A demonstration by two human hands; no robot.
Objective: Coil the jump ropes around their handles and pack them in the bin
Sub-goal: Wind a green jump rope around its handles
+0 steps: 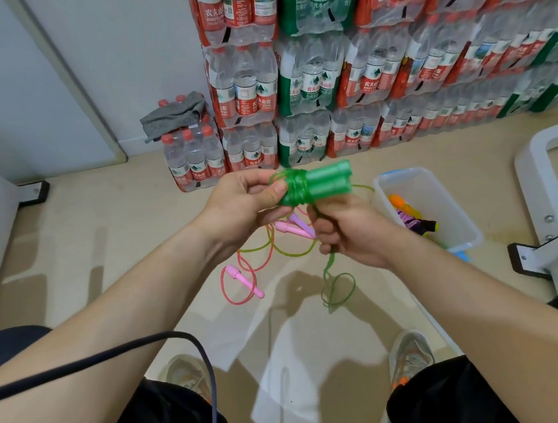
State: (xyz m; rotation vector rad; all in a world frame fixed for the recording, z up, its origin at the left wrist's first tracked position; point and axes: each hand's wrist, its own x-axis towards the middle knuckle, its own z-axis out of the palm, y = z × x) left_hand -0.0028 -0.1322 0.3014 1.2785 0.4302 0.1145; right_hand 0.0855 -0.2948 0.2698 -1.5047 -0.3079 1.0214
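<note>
We are gripping two green plastic handles (324,183) in the left hand (252,202), right hand (351,236) clenching one thin rope (337,286)

Two green handles (327,180), one green rope (297,190). On the floor: two pink handles (239,277), one lilac handle (301,222). One clear bin (458,227); the bundles inside are too jumbled to count. One grey cloth (174,113). Two shoes (411,352). One black cable (80,366). Water-bottle packs (244,87): too many to count.
</note>
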